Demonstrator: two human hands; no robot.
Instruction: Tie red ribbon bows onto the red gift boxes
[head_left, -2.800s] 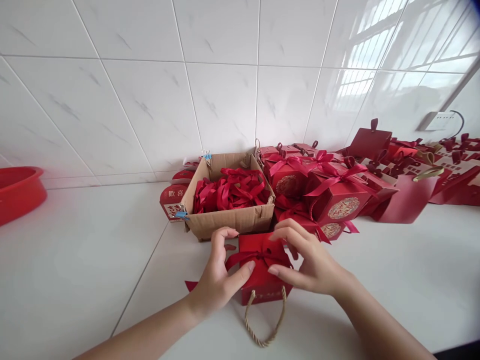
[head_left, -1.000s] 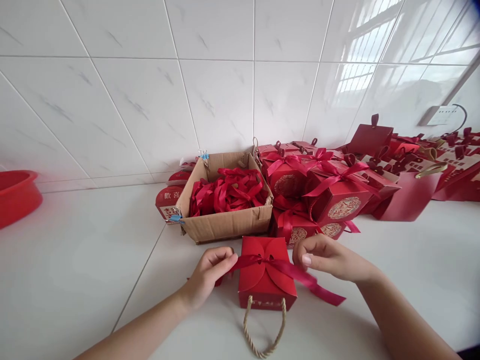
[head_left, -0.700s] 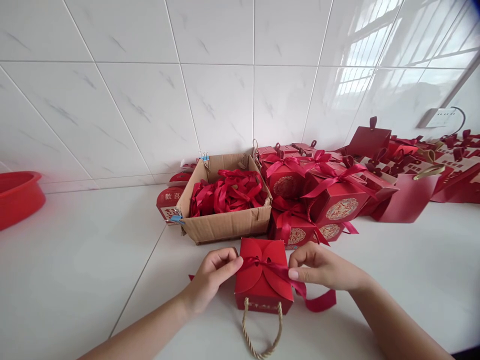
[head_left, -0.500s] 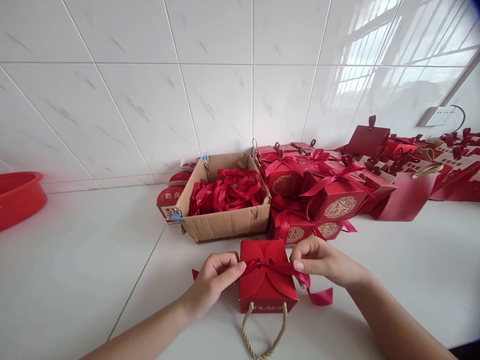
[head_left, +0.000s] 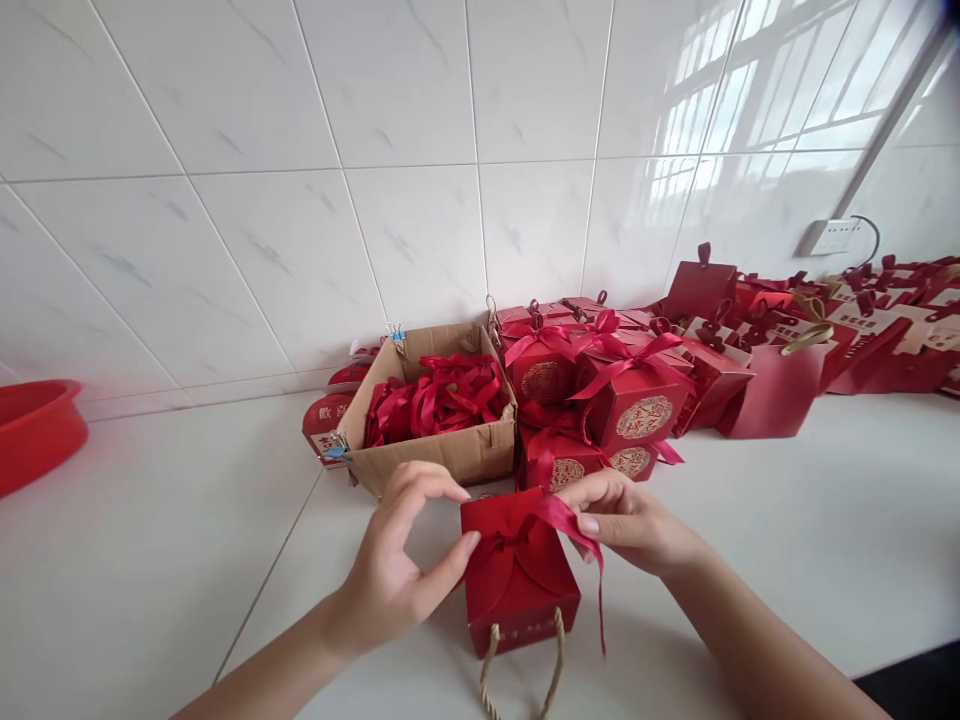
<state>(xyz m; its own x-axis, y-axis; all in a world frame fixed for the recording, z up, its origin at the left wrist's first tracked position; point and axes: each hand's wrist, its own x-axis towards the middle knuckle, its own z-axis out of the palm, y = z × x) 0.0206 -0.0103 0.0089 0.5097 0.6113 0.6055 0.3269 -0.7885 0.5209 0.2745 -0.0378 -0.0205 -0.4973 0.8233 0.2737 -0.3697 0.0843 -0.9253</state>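
Observation:
A small red gift box (head_left: 517, 595) with a twisted rope handle (head_left: 489, 680) stands on the white counter in front of me. Its curved top flaps are folded over, and a dark pink ribbon (head_left: 559, 515) crosses them with a knot at the middle. My right hand (head_left: 619, 520) pinches the ribbon at the box's right side, and a loose end hangs down below the fingers. At the left, my left hand (head_left: 412, 560) is open, thumb and fingers spread apart, its thumb tip close to the box's left edge.
Behind the gift box is a cardboard box (head_left: 435, 465) full of loose ribbons (head_left: 450, 395). Beside it are stacked finished boxes with bows (head_left: 637, 400). More red boxes (head_left: 862, 330) fill the far right. A red basin (head_left: 37, 435) stands at the left, below a tiled wall (head_left: 405, 240).
My left hand has let go of the ribbon's left part and spread its fingers. My right hand has drawn the ribbon's right part up and back, and the box has tilted slightly.

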